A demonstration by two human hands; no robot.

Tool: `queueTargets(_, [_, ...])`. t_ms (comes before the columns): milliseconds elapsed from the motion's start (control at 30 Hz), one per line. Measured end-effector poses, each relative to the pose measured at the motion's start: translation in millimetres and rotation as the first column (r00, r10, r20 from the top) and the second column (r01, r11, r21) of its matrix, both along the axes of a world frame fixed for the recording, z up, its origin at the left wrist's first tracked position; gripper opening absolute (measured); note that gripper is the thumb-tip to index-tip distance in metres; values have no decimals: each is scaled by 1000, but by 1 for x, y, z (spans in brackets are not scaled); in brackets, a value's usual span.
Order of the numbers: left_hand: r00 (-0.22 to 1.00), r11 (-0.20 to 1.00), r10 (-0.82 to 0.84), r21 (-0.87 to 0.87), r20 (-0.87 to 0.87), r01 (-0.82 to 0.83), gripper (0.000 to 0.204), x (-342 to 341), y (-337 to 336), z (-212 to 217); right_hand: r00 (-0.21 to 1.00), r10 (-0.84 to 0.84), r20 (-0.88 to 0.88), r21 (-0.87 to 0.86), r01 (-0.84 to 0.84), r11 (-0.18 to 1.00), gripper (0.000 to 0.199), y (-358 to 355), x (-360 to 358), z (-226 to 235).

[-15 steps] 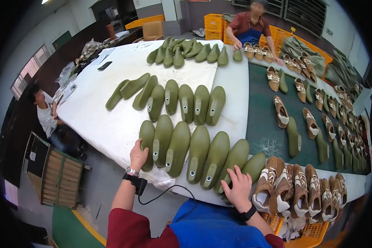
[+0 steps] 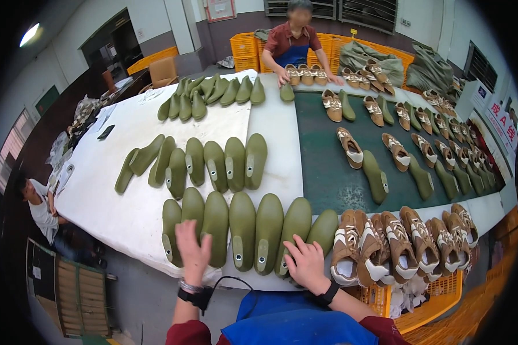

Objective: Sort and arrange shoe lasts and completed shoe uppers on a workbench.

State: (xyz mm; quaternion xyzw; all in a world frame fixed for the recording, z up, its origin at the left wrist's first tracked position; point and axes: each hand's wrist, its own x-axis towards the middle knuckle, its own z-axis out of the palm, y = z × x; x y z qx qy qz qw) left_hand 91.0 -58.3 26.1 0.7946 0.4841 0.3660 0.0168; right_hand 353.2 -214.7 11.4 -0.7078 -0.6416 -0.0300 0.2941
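A front row of olive-green shoe lasts (image 2: 242, 230) stands along the near side of the white table, toes pointing away from me. My left hand (image 2: 193, 250), with fingers raised and apart, is in front of the lasts toward the left end and partly hides one of them. Over the heel ends of the lasts at the row's right end lies my right hand (image 2: 306, 261), its fingers spread. It seems to touch the last (image 2: 297, 221) there, and neither hand grips anything. Just right of it, brown-and-white sneakers (image 2: 345, 247) stand in a tight row.
More lasts (image 2: 256, 161) stand in a middle row, others (image 2: 198, 106) at the back. On the green belt (image 2: 342, 192), sneakers are paired with lasts. Across the table a person (image 2: 293, 43) touches shoes. Another person (image 2: 40, 210) sits at left. A yellow crate (image 2: 437, 299) is below the sneakers.
My left hand has left the row's left-end last and moved right, in front of its neighbours. My right hand stays at the right-end lasts. The whole view has shifted rightward and up.
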Motion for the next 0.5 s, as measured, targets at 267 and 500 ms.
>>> queueTargets(267, [879, 894, -440, -177, -181, 411, 48, 110, -71, -11, 994, 30, 103, -206, -8, 979, 50, -43, 9, 46])
queueTargets(500, [889, 893, -442, -150, -122, 424, 45, 122, -60, -19, 998, 61, -24, -444, -66, 894, 48, -50, 18, 42])
